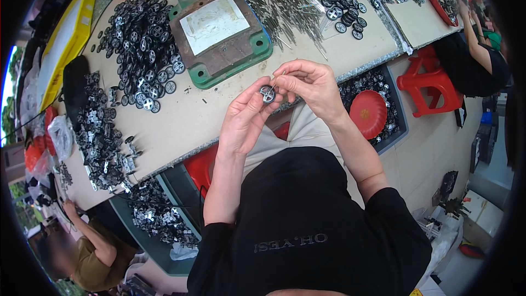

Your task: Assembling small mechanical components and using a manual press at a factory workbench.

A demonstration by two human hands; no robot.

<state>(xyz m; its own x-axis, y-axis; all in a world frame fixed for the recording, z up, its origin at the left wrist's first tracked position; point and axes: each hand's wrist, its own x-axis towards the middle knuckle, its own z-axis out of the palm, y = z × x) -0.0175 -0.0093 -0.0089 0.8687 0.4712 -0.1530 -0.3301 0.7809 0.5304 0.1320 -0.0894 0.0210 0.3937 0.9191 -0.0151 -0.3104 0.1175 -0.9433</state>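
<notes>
In my left hand [244, 114] is a small black toy wheel [267, 94] with silver spokes, pinched between thumb and fingers, its spoked face turned up. My right hand [313, 89] pinches a thin metal rod [273, 85] between thumb and forefinger. The rod's lower end is at the wheel's hub; whether it has entered the hole I cannot tell. Both hands are raised over the near edge of the table, in front of a green-based press [230, 64] with a pale plate on its bed.
Piles of wheels [143, 44] and loose rods [274, 0] flank the press. Black-and-silver parts [101, 137] cover the table's left. Below it stand a bin of parts [159, 214] and another bin [402, 126] holding a red dish [368, 114]. Other people work at both sides.
</notes>
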